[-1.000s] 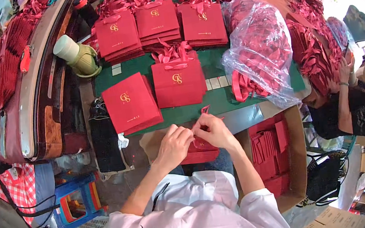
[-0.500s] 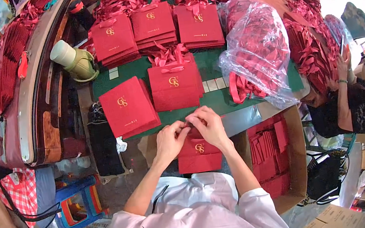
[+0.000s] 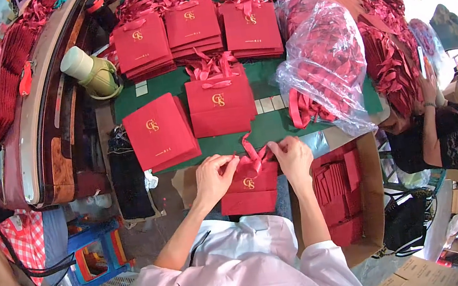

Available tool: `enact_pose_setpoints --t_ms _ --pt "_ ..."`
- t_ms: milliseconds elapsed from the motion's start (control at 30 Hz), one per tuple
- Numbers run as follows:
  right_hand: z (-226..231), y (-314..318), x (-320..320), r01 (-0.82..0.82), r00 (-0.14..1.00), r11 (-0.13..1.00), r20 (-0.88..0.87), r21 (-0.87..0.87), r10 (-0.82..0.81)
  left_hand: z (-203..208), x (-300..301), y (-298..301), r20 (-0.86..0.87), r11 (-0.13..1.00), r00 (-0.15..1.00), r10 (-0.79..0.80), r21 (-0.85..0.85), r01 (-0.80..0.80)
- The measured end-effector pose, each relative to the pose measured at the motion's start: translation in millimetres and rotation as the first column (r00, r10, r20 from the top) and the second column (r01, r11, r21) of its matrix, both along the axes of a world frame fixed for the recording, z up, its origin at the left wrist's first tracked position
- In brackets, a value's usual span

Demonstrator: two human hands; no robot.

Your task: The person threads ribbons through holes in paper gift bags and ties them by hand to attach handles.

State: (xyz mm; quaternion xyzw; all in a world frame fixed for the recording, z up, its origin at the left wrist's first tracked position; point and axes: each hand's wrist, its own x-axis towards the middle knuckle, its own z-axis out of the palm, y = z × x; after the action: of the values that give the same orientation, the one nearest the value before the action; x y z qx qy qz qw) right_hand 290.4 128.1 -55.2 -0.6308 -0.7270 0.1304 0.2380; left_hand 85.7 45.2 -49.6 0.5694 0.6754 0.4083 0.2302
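Close to my body, below the table edge, a small red paper gift bag (image 3: 249, 199) with a gold emblem stands upright. A red satin ribbon (image 3: 254, 164) is gathered at its top, one tail curling up toward the table. My left hand (image 3: 215, 179) is closed in a pinch on the ribbon's left side, at the bag's upper left corner. On the other side, my right hand (image 3: 294, 160) pinches the ribbon between thumb and forefinger. Ahead on the table lie a stack of red bags without ribbon showing (image 3: 159, 131) and a stack with ribbon handles (image 3: 220, 106).
Several more bag stacks (image 3: 194, 27) line the green tabletop (image 3: 161, 85). A clear plastic sack of red ribbon (image 3: 323, 58) lies to their right. A cardboard box (image 3: 370, 193) of red bags stands by my right arm. A pale-lidded bottle (image 3: 91, 74) stands left. Co-workers' arms show both sides.
My hands have moved apart, the right one outward to the right and slightly down. The ribbon between them has come into view, with one tail rising.
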Motion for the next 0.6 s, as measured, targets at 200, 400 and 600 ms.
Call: enact_pose_setpoints --t_ms 200,400,600 --pt "-1 -2 3 -0.092 0.984 0.993 -0.146 0.077 0.102 1 2 -1 0.087 1.0 0.996 0.001 -0.021 0.001" --pt "44 -20 -21 -0.306 0.755 0.934 -0.645 -0.186 0.119 0 0 -1 0.028 1.0 1.0 -0.004 0.001 0.004" --pt "28 -23 -35 -0.459 0.734 0.853 -0.646 -0.247 0.208 11 1 1 0.078 0.997 0.996 -0.034 -0.066 0.04"
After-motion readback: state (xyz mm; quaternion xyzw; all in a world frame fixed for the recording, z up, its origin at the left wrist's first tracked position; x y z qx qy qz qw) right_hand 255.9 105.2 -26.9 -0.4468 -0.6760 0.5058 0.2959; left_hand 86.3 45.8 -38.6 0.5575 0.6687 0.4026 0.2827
